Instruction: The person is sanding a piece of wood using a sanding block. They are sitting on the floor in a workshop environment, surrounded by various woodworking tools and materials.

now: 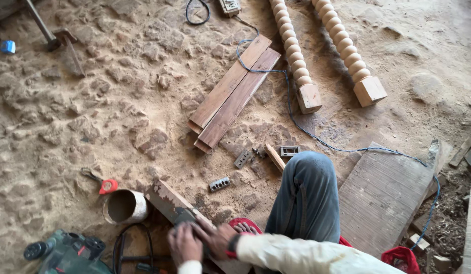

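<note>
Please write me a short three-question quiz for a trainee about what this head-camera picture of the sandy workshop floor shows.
1. True or false: both hands, the left hand and the right hand, rest on the worn plank.
2. What lies nearest the open end of the white pipe piece? A) red-handled pliers B) a square-ended turned post C) a blue block
3. Which thing runs from the two stacked boards past the bent knee to the flat grey board?

Key
1. True.
2. A.
3. The blue cable.
</note>
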